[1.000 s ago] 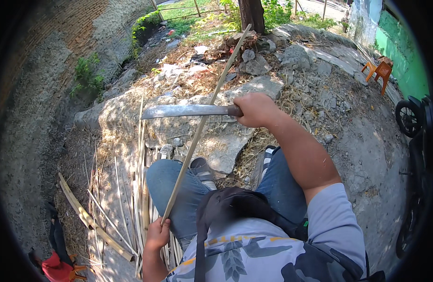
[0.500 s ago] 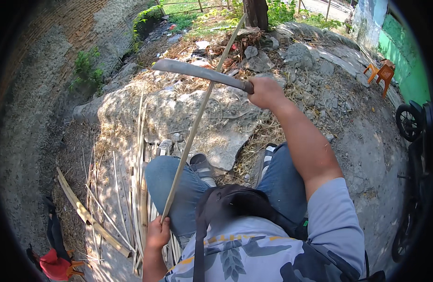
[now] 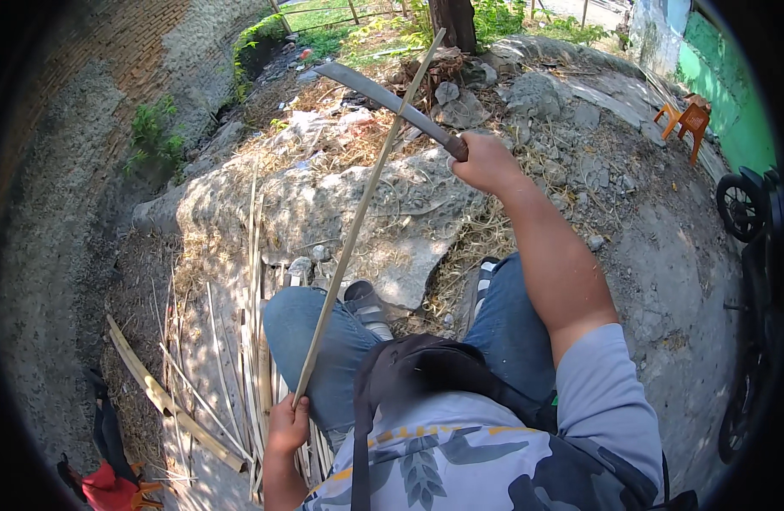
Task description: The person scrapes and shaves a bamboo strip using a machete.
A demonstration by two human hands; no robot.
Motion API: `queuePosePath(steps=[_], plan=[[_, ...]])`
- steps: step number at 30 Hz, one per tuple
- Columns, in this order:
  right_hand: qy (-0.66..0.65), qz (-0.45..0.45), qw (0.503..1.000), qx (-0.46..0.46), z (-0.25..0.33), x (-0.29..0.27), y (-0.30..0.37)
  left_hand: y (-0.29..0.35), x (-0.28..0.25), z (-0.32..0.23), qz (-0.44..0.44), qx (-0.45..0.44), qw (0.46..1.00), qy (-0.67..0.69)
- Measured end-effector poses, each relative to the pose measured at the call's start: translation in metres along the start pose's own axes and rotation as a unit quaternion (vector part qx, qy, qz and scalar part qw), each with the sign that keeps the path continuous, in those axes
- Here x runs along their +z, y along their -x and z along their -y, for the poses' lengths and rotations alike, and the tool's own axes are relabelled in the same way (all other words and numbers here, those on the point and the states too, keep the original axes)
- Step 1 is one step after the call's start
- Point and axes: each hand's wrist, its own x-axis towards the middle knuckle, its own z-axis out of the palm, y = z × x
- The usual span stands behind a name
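Note:
A long, thin bamboo strip (image 3: 348, 234) slants up and away from my left hand (image 3: 288, 426), which is closed round its lower end beside my left knee. My right hand (image 3: 489, 163) grips the dark handle of a machete (image 3: 377, 94), arm stretched forward. The grey blade points to the upper left and crosses the strip near its far end; blade and strip appear to touch there. Several more bamboo strips (image 3: 254, 341) lie on the ground left of my left leg, with a wider split bamboo piece (image 3: 171, 396) farther left.
A brick wall (image 3: 68, 170) rises at the left. Broken concrete slabs (image 3: 341, 196) and a tree trunk (image 3: 452, 25) are ahead. Orange chairs (image 3: 688, 123) and a motorbike (image 3: 749, 255) stand at the right. A person in red (image 3: 111, 485) is at the lower left.
The machete has tilted, its tip moving right and upward while its handle shifted slightly right. My left hand keeps hold of the bamboo strip, which has barely moved.

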Motion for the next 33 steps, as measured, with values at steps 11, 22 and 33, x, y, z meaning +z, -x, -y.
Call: queuePosePath(steps=[11, 22, 33], plan=[[0.161, -0.031, 0.985, 0.054, -0.022, -0.01, -0.006, -0.002, -0.015, -0.006, 0.049, -0.025, 0.998, 0.036], [-0.127, 0.141, 0.981, 0.036, -0.061, -0.039, -0.002, -0.008, -0.009, 0.015, 0.055, -0.03, 0.996, 0.06], [0.017, 0.073, 0.989, -0.124, -0.005, -0.037, 0.022, -0.008, -0.006, 0.005, 0.04, -0.026, 0.999, 0.022]])
